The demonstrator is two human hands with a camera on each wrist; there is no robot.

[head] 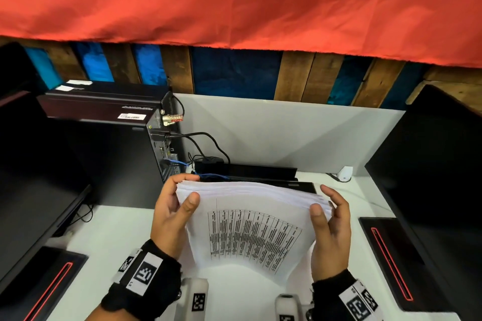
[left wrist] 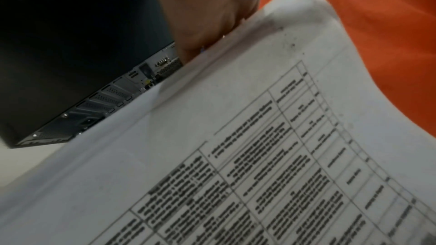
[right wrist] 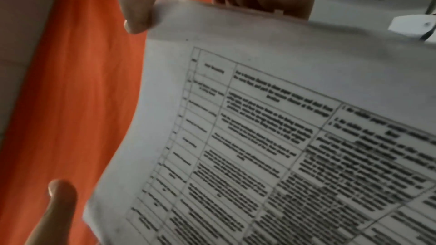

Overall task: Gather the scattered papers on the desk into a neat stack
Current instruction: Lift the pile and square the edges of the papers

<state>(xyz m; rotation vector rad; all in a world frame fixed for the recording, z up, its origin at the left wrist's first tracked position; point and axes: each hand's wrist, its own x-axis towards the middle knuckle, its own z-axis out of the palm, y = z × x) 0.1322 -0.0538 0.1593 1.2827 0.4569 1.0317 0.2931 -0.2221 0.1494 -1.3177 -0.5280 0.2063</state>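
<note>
Holding the stack of papers (head: 250, 219) upright above the desk (head: 109, 237), the person has both hands on it. The left hand (head: 173, 212) grips the stack's left edge, thumb on the printed front sheet and fingers curled behind. The right hand (head: 330, 229) grips the stack's right edge the same way, thumb forward; its index finger stands raised off the paper. The 2 hands are apart, separated by the width of the sheets.

The stack sits just in front of the black cable box (head: 260, 170) and to the right of the computer tower (head: 109, 143). Its top edge shows fanned, uneven sheets, and the left wrist view shows 2 corners out of line at the upper end. The front sheet carries a printed table and bows toward the camera. Whether the lower edge touches the desk cannot be determined; it is blurred and pale against the white surface.

Judgement: gathering appears complete, as no loose sheets are seen on the desk; squaring is in hand. To do it well, loosen the grip slightly, tap the lower edge flat on the desk, then turn the stack and tap 1 side edge. A tight pinch will lock the misalignment in; too slack a hold risks sheets slipping out.
</note>
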